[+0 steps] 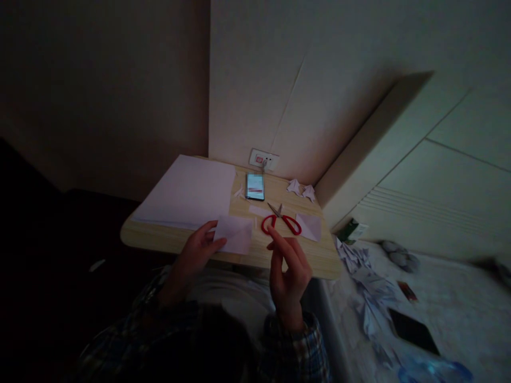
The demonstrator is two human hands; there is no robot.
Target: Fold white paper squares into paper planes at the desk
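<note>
My left hand [198, 250] rests at the near edge of a small wooden table [167, 240], its fingers pinching the left side of a folded white paper [236, 234]. Raised just right of that paper, my right hand [288, 268] has its fingers loosely apart and nothing in them, its fingertips close to the handles of red scissors [281, 219] that lie on the table. A second folded piece of paper [309, 226] lies right of the scissors.
A stack of white sheets [187, 191] covers the table's left half. A phone [255, 186] lies at the back under a wall socket [263, 158], with small folded paper figures [301, 189] beside it. Crumpled papers [365, 282] and a dark phone [413, 331] lie on the bed at right.
</note>
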